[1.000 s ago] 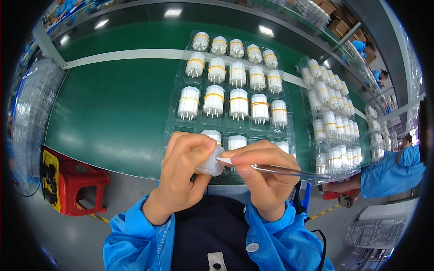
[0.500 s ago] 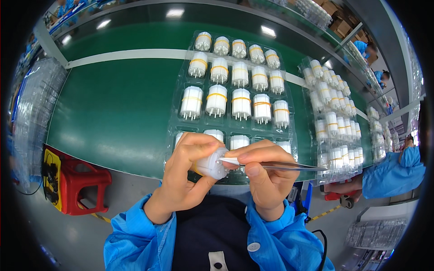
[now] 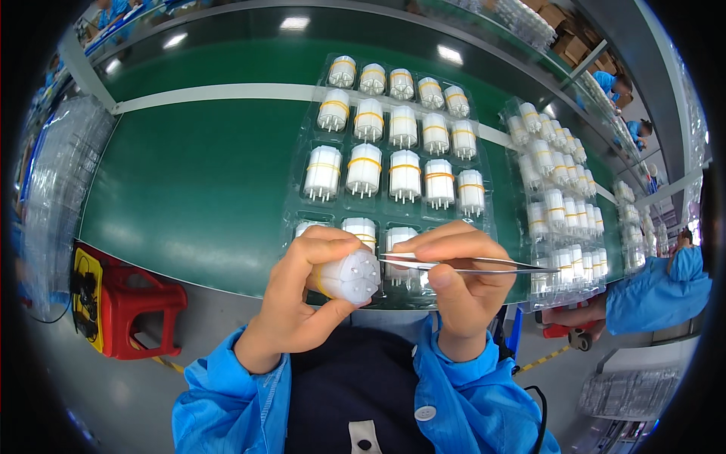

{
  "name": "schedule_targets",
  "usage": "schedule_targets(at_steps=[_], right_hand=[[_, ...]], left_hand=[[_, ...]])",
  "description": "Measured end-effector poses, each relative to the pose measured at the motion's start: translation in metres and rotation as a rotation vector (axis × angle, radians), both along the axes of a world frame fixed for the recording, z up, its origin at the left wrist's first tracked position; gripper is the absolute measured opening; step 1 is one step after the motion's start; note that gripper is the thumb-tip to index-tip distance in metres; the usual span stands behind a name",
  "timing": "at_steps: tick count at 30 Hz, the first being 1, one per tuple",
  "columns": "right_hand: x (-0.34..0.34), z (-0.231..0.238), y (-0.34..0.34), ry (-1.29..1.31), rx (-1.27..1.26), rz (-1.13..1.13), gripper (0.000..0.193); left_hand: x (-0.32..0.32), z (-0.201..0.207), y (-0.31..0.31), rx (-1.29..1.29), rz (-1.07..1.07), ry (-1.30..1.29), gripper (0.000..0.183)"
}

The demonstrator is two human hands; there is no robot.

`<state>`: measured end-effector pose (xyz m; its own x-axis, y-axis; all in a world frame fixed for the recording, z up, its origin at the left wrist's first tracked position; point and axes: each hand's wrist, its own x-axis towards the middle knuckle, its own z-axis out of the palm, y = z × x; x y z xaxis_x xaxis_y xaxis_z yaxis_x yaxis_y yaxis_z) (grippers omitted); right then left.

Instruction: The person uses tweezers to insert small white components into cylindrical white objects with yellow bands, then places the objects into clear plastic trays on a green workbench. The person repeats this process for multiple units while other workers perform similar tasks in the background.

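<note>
My left hand (image 3: 299,291) is closed round a white plastic cylinder (image 3: 358,277) with a yellow band. Its end face, with several small round spots on it, is turned toward the right. Pinched between the thumb and fingers of my right hand (image 3: 467,284) is a pair of metal tweezers (image 3: 484,266). The tweezer tips point left, slightly apart, close to the upper edge of the cylinder's end face; whether they touch it I cannot tell. Beyond my hands lies a clear plastic tray (image 3: 296,174) with rows of similar white cylinders (image 3: 364,168), banded in yellow or orange, their pins facing me.
The green bench top (image 3: 189,189) carries more filled trays (image 3: 563,204) at the right. Stacked clear trays (image 3: 64,189) stand at the left edge. A red stool (image 3: 144,310) is below left, and a co-worker's blue sleeve (image 3: 658,291) shows at the right.
The tweezers have drawn back to the right from the cylinder's end face, and their tips have spread. My left hand has tilted the cylinder so that its end face shows more.
</note>
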<state>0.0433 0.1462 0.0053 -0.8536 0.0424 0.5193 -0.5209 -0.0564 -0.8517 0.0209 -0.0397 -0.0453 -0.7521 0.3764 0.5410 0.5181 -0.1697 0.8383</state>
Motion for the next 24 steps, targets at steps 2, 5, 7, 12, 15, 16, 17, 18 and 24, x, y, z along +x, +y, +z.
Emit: schedule_targets(at_steps=[2, 5, 7, 12, 15, 16, 17, 18, 24], right_hand=[[0.0015, 0.0011, -0.0004, 0.001, 0.015, 0.025, 0.017], [0.0005, 0.0013, 0.0012, 0.020, 0.115, 0.054, 0.017], [-0.0001, -0.0003, 0.0030, 0.044, 0.138, 0.060, 0.018], [-0.0011, -0.0020, 0.0021, 0.084, 0.167, 0.045, 0.018], [-0.0009, -0.0021, 0.0018, 0.077, 0.162, 0.048, 0.017], [-0.0006, -0.0021, 0.0013, 0.072, 0.153, 0.049, 0.017], [-0.0006, -0.0017, 0.0008, 0.071, 0.154, 0.045, 0.017], [-0.0005, -0.0012, 0.0001, 0.069, 0.154, 0.042, 0.017], [0.0025, -0.0046, -0.0039, 0.032, 0.114, -0.006, 0.015]], left_hand=[[0.0015, 0.0013, -0.0002, 0.028, -0.043, -0.038, 0.053], [0.0021, 0.0016, 0.0003, 0.074, -0.094, -0.085, 0.054], [0.0018, 0.0022, 0.0009, 0.091, -0.109, -0.097, 0.054], [0.0021, 0.0031, 0.0011, 0.075, -0.107, -0.097, 0.053], [0.0018, 0.0012, 0.0014, 0.076, -0.101, -0.091, 0.053], [0.0016, 0.0007, 0.0012, 0.079, -0.103, -0.092, 0.053], [0.0013, 0.0003, 0.0012, 0.081, -0.104, -0.093, 0.053], [0.0011, 0.0001, 0.0012, 0.084, -0.105, -0.094, 0.053], [0.0004, -0.0002, 0.0020, 0.080, -0.085, -0.069, 0.053]])
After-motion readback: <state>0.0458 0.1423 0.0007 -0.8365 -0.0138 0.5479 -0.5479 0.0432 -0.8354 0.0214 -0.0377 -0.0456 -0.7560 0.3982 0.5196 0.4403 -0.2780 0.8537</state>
